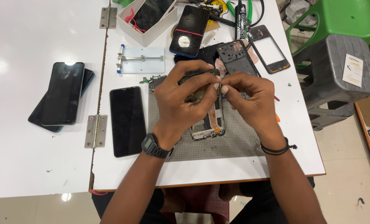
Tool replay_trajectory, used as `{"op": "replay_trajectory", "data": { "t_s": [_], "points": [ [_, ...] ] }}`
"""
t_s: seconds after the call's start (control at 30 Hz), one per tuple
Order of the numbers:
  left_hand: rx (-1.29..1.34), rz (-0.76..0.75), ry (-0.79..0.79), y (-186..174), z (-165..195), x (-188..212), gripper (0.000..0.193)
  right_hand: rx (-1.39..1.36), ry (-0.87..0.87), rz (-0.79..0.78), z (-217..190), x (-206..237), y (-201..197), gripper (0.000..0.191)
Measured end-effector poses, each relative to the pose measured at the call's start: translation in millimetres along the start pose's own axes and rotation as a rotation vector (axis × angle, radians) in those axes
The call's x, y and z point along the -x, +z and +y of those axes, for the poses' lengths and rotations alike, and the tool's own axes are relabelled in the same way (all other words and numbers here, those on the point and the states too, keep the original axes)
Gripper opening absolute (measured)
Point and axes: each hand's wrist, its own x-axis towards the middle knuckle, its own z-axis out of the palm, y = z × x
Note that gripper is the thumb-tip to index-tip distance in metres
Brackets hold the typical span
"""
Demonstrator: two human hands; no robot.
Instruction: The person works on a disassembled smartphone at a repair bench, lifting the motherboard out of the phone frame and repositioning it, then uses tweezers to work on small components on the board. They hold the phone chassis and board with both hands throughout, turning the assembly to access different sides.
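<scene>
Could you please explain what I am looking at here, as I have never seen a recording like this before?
There is one picture, taken by a camera worn on a person's head and looking down at their own two bare hands; no machine is involved. The left hand, with a black wristwatch, grips an opened phone lying on a grey work mat. The right hand pinches something too small to make out at the phone's top edge. On the white table also lie a dark phone screen, two stacked phones, a metal clamp holder, a black phone frame and tools at the far edge.
</scene>
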Motion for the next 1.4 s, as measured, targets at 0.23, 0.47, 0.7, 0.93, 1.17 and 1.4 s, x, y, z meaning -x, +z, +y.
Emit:
{"op": "replay_trajectory", "data": {
  "t_s": [0.23,0.47,0.7,0.93,1.17,1.4],
  "points": [
    [-0.033,0.0,0.019,1,0,1,0.016,0.236,-0.181,0.074,-6,2,5,0.008],
    [-0.02,0.012,0.032,3,-1,2,0.014,0.352,-0.237,0.151,-9,3,12,0.003],
    [-0.025,0.003,0.02,3,0,2,0.014,0.381,-0.229,0.154,-9,3,14,0.003],
    [-0.028,-0.005,0.028,3,0,3,0.015,0.362,-0.218,0.143,-9,3,14,0.006],
    [-0.034,-0.023,0.006,4,1,2,0.015,0.418,-0.248,0.183,-9,3,16,0.01],
    [-0.049,-0.01,0.012,3,3,3,0.015,0.283,-0.246,0.163,-5,6,16,0.01]
  ]
}}
